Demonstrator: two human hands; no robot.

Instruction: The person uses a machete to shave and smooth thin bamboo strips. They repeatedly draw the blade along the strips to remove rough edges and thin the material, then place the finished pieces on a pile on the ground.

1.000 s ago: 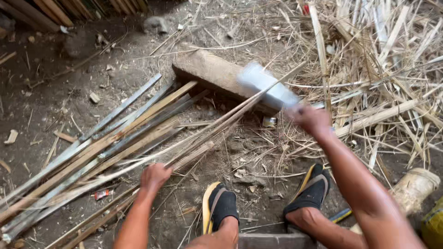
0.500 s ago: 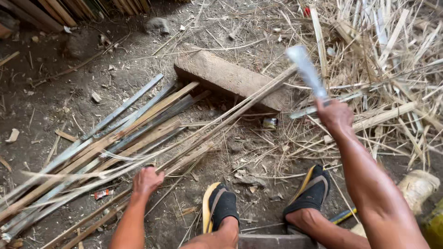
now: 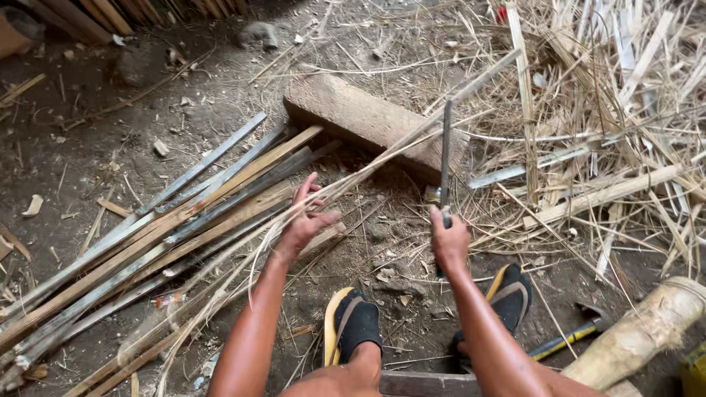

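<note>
Nearest, two feet in black sandals with yellow soles [image 3: 351,327] rest on the dirt floor [image 3: 110,169]. The right hand [image 3: 449,240] has its grip clenched on the handle of a long dark blade [image 3: 446,158], which stands upright above it. To its left, the left hand [image 3: 305,220] is open, fingers spread, touching a thin pale bamboo strip [image 3: 382,158]. The strip runs beyond both hands across a weathered wooden block [image 3: 360,117].
</note>
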